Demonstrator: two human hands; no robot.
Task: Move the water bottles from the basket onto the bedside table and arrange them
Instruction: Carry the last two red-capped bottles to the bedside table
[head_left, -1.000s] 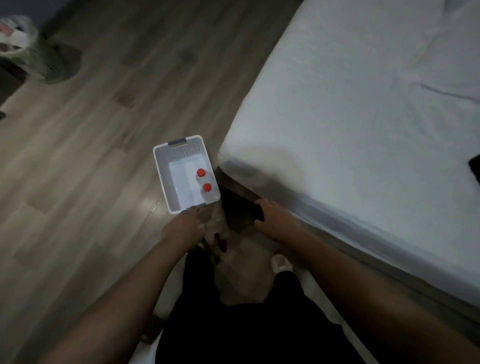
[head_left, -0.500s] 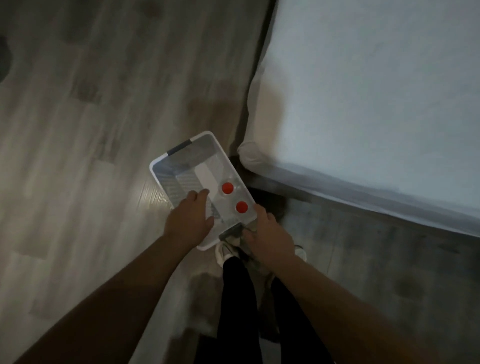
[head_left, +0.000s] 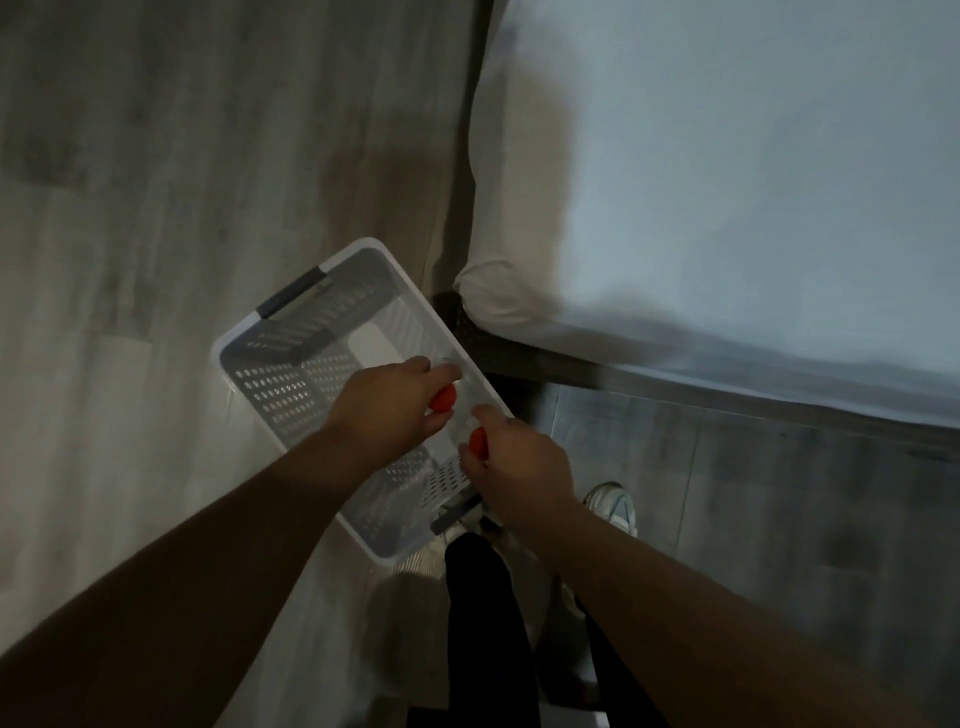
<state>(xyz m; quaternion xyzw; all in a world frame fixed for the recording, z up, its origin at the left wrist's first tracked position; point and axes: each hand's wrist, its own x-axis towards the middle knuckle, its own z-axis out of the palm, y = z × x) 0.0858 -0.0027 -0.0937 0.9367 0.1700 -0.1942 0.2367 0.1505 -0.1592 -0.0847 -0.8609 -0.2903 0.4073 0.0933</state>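
A white perforated basket (head_left: 270, 384) with grey handles stands on the wooden floor beside the bed corner. Two clear water bottles with red caps stand upright inside it, near its right wall. My left hand (head_left: 387, 410) is closed around the farther bottle, whose red cap (head_left: 443, 399) shows under my fingers. My right hand (head_left: 519, 467) grips the nearer bottle just below its red cap (head_left: 478, 441). The clear bottle bodies are mostly hidden by my hands. The bedside table is not in view.
A bed with a white sheet (head_left: 727, 182) fills the upper right, and its dark frame (head_left: 597, 369) runs right of the basket. My white shoes (head_left: 615, 506) and dark trouser legs stand just below the basket. Wooden floor (head_left: 156, 182) spreads to the left.
Both hands left the basket's near edge and reached inside. Each hand has closed on one red-capped bottle. The view has dropped closer over the basket.
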